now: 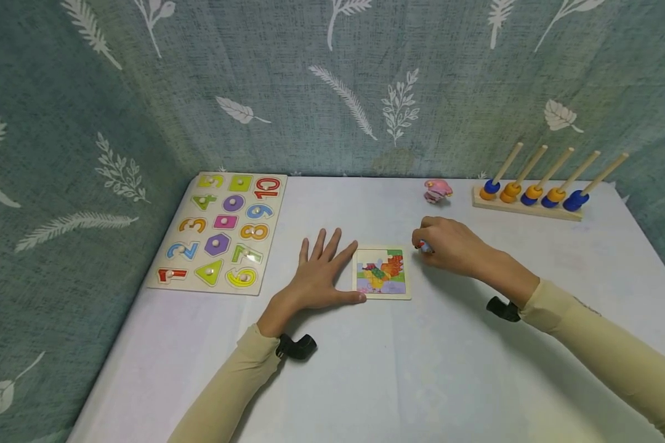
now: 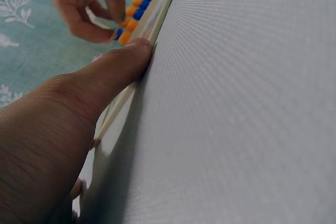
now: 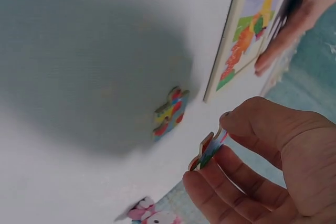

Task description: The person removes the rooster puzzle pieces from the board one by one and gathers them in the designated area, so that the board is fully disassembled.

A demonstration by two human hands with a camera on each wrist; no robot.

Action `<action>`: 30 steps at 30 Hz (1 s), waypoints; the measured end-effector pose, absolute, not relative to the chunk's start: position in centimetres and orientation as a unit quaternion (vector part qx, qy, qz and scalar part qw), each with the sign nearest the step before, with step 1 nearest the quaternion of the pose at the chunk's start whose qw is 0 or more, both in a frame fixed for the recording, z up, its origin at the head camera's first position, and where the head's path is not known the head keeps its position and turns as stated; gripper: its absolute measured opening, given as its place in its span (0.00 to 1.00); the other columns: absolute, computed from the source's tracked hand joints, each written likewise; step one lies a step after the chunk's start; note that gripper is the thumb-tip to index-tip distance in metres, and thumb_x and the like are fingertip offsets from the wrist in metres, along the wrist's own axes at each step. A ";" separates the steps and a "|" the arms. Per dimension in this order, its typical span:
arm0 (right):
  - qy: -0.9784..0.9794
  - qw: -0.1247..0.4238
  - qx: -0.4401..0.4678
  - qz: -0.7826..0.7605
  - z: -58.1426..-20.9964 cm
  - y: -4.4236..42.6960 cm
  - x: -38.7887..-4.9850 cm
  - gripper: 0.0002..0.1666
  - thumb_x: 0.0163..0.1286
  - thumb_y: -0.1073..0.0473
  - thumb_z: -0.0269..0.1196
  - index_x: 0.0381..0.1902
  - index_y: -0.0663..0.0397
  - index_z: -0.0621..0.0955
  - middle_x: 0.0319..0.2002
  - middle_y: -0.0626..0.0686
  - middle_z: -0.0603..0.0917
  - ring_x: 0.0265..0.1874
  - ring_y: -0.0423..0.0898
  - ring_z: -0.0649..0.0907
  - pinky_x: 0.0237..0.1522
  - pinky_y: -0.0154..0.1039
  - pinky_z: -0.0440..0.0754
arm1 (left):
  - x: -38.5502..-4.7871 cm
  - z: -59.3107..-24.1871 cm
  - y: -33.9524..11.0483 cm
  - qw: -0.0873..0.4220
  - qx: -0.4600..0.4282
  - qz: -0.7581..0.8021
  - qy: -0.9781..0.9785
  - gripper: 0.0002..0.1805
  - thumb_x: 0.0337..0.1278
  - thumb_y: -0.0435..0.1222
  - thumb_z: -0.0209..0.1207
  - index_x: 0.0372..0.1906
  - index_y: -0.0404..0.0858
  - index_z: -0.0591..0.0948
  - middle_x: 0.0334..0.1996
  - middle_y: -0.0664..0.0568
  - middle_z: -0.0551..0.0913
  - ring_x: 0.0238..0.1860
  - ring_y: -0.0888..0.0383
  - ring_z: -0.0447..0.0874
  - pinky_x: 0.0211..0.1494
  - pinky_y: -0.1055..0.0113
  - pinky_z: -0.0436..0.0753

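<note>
A small wooden jigsaw tray point(image 1: 385, 296) with a rooster picture lies mid-table; its upper left part shows bare board. My left hand point(image 1: 322, 280) is spread at its left side, thumb at the lower left corner and index finger near the upper left one. To the right of the tray, my right hand point(image 1: 451, 246) is raised a little above the table. Thumb and fingers pinch a jigsaw piece point(image 3: 212, 148), tilted on edge. Another jigsaw piece point(image 3: 170, 114) lies on the table beneath that hand; in the head view the hand mostly covers this spot.
A wooden number and shape board point(image 1: 266, 258) lies at the left. Toward the back stands a small pink toy figure point(image 1: 437, 191). A bead stacker point(image 1: 526, 207) with upright pegs and blue and orange beads is at the back right. Patterned cloth point(image 1: 288, 123) hangs behind the table.
</note>
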State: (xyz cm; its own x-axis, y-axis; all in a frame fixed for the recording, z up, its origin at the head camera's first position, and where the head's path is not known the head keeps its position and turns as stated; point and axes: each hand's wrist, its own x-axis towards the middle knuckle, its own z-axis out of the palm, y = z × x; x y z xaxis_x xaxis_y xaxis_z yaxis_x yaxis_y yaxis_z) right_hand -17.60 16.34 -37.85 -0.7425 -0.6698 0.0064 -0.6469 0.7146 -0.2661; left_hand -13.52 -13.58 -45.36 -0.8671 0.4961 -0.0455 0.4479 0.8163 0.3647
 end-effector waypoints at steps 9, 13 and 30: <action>0.929 0.048 -0.345 -0.124 -37.9 17.8 -17.4 0.10 0.54 0.67 0.75 0.34 0.53 0.86 0.32 0.51 0.80 0.28 0.45 0.76 0.32 0.43 0.77 | -13.6 -45.4 -13.6 0.068 0.247 0.170 0.952 0.61 0.45 0.71 0.63 0.81 0.52 0.52 0.81 0.44 0.38 0.78 0.41 0.25 0.72 0.38 0.28; 0.931 0.041 -0.343 -0.118 -37.8 18.5 -17.2 0.10 0.53 0.68 0.74 0.33 0.53 0.86 0.30 0.51 0.79 0.27 0.45 0.75 0.30 0.42 0.76 | -13.6 -45.4 -13.5 0.067 0.249 0.171 0.951 0.61 0.45 0.71 0.63 0.81 0.52 0.52 0.81 0.44 0.38 0.78 0.41 0.25 0.72 0.38 0.28; 0.941 0.046 -0.314 -0.122 -38.9 21.1 -16.7 0.10 0.54 0.71 0.72 0.31 0.54 0.85 0.30 0.50 0.79 0.27 0.44 0.75 0.31 0.44 0.76 | -13.6 -45.5 -13.6 0.067 0.250 0.173 0.950 0.61 0.45 0.71 0.63 0.81 0.52 0.52 0.81 0.45 0.38 0.78 0.41 0.25 0.72 0.38 0.28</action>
